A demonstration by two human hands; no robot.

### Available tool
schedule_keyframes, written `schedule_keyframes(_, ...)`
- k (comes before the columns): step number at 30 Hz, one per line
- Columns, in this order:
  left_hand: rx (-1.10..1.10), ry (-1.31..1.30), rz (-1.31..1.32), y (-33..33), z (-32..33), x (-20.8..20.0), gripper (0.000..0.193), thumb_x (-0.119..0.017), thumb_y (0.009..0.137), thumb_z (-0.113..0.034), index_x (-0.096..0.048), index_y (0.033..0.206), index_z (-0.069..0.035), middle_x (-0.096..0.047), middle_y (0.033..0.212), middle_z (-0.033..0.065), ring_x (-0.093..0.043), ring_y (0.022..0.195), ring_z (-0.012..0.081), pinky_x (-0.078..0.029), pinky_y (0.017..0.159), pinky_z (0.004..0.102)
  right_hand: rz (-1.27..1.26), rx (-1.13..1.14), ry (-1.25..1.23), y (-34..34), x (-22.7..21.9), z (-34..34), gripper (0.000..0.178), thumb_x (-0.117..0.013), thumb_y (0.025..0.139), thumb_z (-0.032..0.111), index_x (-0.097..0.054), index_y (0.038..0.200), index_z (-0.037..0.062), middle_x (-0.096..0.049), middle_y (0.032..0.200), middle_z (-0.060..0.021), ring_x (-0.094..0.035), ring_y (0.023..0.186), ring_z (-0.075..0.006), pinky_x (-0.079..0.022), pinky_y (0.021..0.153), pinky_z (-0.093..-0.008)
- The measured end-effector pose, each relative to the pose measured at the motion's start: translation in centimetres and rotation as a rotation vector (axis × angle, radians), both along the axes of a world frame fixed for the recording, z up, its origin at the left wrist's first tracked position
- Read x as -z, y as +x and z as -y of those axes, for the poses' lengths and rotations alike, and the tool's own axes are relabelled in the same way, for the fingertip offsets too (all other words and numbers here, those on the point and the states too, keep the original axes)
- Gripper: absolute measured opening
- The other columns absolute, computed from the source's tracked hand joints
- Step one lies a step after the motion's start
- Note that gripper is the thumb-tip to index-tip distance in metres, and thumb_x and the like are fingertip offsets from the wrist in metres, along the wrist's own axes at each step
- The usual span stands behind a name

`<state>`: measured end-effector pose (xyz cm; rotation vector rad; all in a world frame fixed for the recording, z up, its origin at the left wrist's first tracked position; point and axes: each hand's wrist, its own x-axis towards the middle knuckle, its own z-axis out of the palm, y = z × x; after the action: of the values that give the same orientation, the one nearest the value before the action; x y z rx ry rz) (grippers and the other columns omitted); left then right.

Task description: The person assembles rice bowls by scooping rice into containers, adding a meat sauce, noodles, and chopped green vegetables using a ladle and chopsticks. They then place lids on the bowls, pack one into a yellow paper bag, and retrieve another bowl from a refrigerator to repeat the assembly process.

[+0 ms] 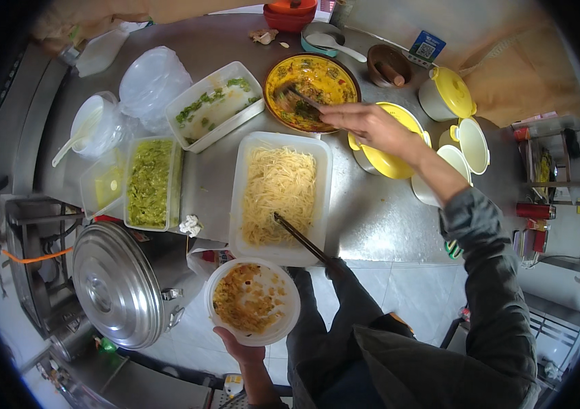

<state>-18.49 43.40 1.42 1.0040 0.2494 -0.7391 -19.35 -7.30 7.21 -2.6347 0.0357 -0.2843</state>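
Note:
My left hand (242, 349) holds up a round white plastic bowl (288, 315) from below, in front of the table's near edge. Orange-brown chunky food (249, 300) coats the bottom of this bowl. At the far side, my right hand (372, 126) is closed around a spoon (305, 100), whose head dips into the contents of a wide yellow bowl (314, 59) and is partly hidden. That bowl contains yellow-orange sauce with dark and green bits. Between my hands, a white tub (325, 184) holds pale shredded strips, with dark chopsticks (301, 238) resting in it.
Left on the steel table (201, 198) stand a tub of chopped green food (150, 183), a tub with green scraps (213, 105) and bagged white containers (153, 78). Yellow-lidded pots (440, 95) stand at right. A large lidded steel pot (116, 286) sits near left.

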Motion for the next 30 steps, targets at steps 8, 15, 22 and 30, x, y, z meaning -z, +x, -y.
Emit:
schedule_keyframes(8, -0.001, -0.087, -0.083, -0.5, 0.1, 0.8, 0.076, -0.033, 0.102, -0.065, -0.024, 0.157, -0.013, -0.034, 0.158, 0.0116, -0.038, 0.142, 0.0326, -0.033, 0.116, 0.0503, 0.091, 0.500, -0.082, -1.3, 0.1, -0.2, 0.022, -0.060, 0.095, 0.009, -0.067, 0.111, -0.0052, -0.071, 0.101, -0.0223, -0.072, 0.083, -0.0342, -0.058, 0.076, -0.0401)
schedule_keyframes(15, 0.004, -0.035, -0.037, 0.0, 0.3, 0.2, 0.078, -0.031, 0.101, -0.067, -0.024, 0.157, -0.013, -0.034, 0.158, 0.0113, -0.038, 0.142, 0.0327, -0.033, 0.117, 0.0502, 0.286, 0.748, 0.945, 1.5, 2.6, -0.3, 0.028, -0.052, 0.104, 0.016, -0.066, 0.111, -0.0065, -0.068, 0.122, -0.0163, -0.071, 0.101, -0.0214, -0.058, 0.088, -0.0371)
schedule_keyframes(22, -0.003, -0.073, -0.040, 0.4, 0.3, 0.7, 0.080, -0.028, 0.100, -0.068, -0.024, 0.157, -0.013, -0.034, 0.158, 0.0109, -0.038, 0.143, 0.0328, -0.033, 0.117, 0.0499, -0.011, 0.005, -0.057, -4.5, -1.3, -1.5, 0.034, -0.062, 0.089, 0.004, -0.065, 0.123, 0.0008, -0.069, 0.120, -0.0189, -0.069, 0.102, -0.0338, -0.057, 0.087, -0.0381)
schedule_keyframes(30, 0.056, -0.042, 0.043, 5.0, 5.4, 0.0, 0.077, -0.024, 0.101, -0.068, -0.022, 0.158, -0.015, -0.030, 0.160, 0.0109, -0.035, 0.144, 0.0333, -0.031, 0.118, 0.0518, 0.274, 0.288, -0.306, -3.1, -1.1, -3.0, 0.033, -0.068, 0.083, 0.001, -0.067, 0.116, 0.0002, -0.073, 0.103, -0.0132, -0.072, 0.081, -0.0274, -0.059, 0.072, -0.0359)
